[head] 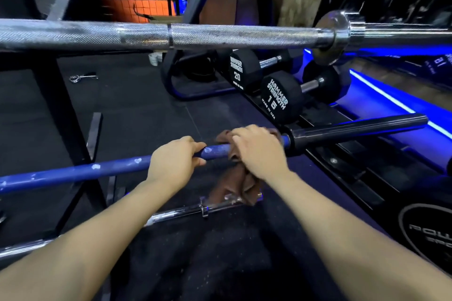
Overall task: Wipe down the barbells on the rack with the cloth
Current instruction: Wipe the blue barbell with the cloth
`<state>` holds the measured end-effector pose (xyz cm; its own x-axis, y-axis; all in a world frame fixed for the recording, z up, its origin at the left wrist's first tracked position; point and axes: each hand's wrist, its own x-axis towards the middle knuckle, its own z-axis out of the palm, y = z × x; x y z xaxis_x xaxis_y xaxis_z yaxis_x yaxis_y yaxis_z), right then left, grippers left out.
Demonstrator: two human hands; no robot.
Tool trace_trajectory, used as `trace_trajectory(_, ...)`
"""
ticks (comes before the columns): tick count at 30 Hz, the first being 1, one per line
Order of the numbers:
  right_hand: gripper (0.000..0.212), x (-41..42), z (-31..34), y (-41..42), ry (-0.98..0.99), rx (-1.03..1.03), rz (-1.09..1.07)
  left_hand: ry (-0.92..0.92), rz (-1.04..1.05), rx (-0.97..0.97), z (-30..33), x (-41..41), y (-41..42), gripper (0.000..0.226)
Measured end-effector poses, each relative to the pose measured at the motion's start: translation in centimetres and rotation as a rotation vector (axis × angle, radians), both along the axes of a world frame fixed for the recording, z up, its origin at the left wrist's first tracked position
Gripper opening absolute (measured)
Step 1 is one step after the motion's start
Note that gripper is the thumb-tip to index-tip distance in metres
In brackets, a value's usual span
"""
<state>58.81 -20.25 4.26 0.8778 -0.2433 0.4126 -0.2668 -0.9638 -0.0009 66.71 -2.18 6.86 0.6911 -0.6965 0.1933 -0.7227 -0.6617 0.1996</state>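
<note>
A blue barbell (97,170) with chipped paint runs across the middle of the view, and its black sleeve (354,129) sticks out to the right. My left hand (175,162) grips the blue shaft. Just right of it, my right hand (259,151) holds a brown cloth (241,186) wrapped over the shaft beside the black collar, with the cloth's tail hanging down. A silver knurled barbell (195,35) lies higher up across the whole view. A chrome barbell (181,211) lies lower, partly hidden by my arms.
Black rack uprights (63,115) stand at the left. Dumbbells marked 20 (241,71) and 15 (281,99) sit on a low rack at the right, beside a blue light strip (391,99). A black plate (428,237) lies at the lower right on the rubber floor.
</note>
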Motion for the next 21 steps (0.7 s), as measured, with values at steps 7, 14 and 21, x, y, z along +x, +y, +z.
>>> trace_trajectory(7,0.034,1.6,-0.6,3.0,-0.148,0.105,-0.310,0.003,-0.007,-0.006,0.0,0.2,-0.1,0.027)
trace_trajectory(14,0.044,0.1,0.3,1.5,-0.076,0.074,0.038,0.083,-0.001,-0.054,0.0,-0.1,1.4,0.040)
trace_trajectory(21,0.044,0.0,-1.1,0.2,-0.319,0.133,-0.289,-0.019,0.108,-0.027,0.0,0.2,3.4,0.036)
